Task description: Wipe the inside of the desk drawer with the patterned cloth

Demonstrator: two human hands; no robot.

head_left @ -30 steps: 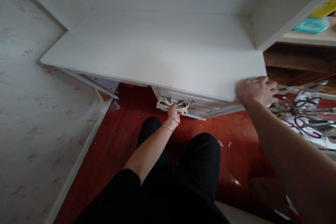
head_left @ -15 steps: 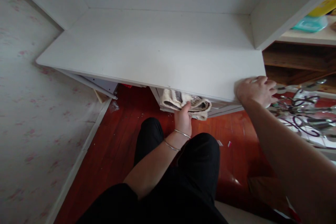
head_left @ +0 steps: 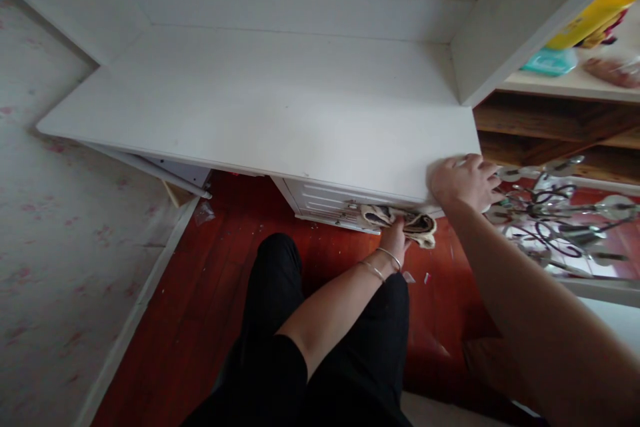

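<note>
My left hand (head_left: 394,235), with two bangles at the wrist, is closed on a folded cream-and-dark cloth (head_left: 423,223). It presses the cloth against the right part of the drawer front under the white desk (head_left: 280,107). At the desk's right front corner rests my right hand (head_left: 465,181), palm down, fingers apart and bent over the side edge. Its thumb cannot be made out. White drawer fronts (head_left: 320,197) with small knobs show to the left of the cloth.
A chandelier with curled metal arms (head_left: 545,220) stands close to the right of my right hand. Beyond it is a shelf unit (head_left: 550,117) with a yellow packet (head_left: 590,17) and a teal packet (head_left: 553,61). Small scraps lie on the red wooden floor (head_left: 200,293).
My left hand has slid the cloth to the right along the drawer front, uncovering panels and knobs on the left. My right hand stays on the desk corner. The view has shifted slightly right.
</note>
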